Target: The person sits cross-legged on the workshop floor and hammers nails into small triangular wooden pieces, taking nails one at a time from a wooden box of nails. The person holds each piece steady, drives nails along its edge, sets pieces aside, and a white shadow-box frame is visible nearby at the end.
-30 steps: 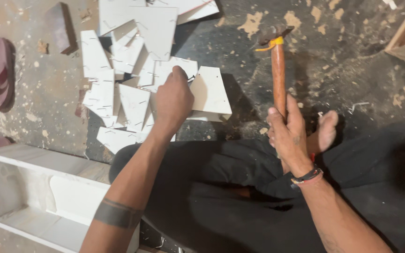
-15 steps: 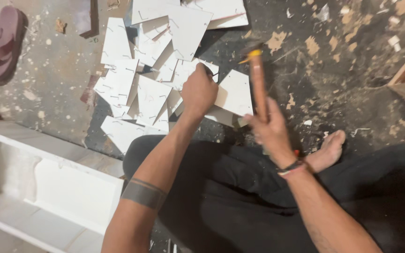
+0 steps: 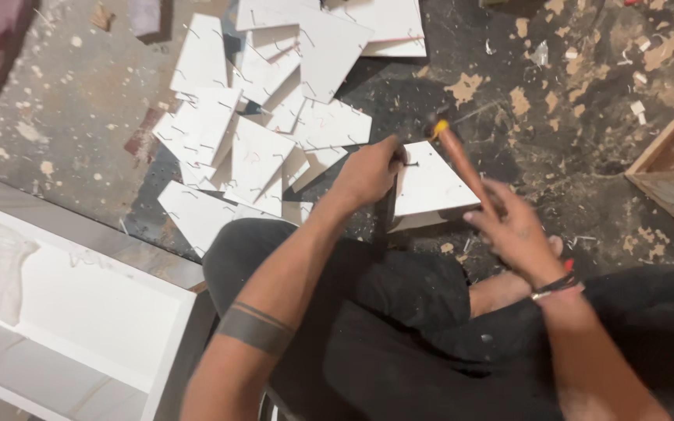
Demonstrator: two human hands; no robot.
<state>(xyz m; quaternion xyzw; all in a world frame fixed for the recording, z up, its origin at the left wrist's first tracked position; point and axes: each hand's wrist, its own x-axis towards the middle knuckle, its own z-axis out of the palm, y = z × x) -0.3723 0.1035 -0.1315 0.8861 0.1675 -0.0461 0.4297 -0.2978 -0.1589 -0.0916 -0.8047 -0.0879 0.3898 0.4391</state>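
At lower left of the frame a white shelf unit is seen lying on the floor. At centre right, a wooden-handled hammer is gripped by the right hand, fingers wrapped around the handle; a small nail is pinched by the fingers of the left hand over a white triangular board. Beyond, toward the upper centre, a pile of white boards is spread on the floor.

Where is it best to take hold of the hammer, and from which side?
Probably at the lower end of the hammer handle, from the near side, as the right hand does: the wooden handle slants toward the person, its head far out over the white board.
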